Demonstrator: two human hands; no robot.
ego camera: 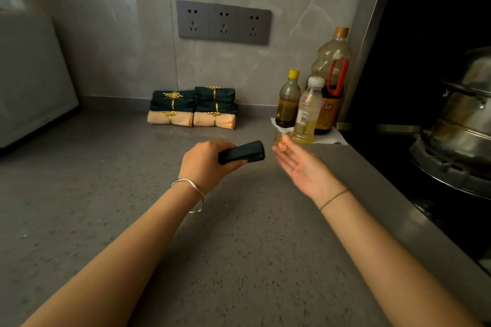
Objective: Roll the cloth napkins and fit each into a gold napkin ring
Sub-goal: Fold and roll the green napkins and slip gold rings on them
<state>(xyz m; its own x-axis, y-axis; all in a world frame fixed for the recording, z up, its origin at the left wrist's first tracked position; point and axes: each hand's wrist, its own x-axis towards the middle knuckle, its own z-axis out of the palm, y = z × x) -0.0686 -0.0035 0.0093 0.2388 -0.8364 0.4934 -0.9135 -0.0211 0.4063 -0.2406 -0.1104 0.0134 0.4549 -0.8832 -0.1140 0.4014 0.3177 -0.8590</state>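
Observation:
My left hand (204,164) grips a rolled dark green napkin (243,152) above the grey countertop (106,207), its free end pointing right. My right hand (300,164) is just to the right of that end, palm turned up, and pinches a small gold napkin ring (279,140) at its fingertips; the ring is blurred. A short gap separates ring and napkin. Against the back wall lies a stack of rolled napkins (192,107) in gold leaf rings, dark green ones on top of two peach ones.
Three oil and sauce bottles (313,103) stand on a white paper at the back right. A stove with a steel pot (462,119) fills the right side. A white appliance (32,79) stands at the left. Wall sockets (223,22) sit above the stack.

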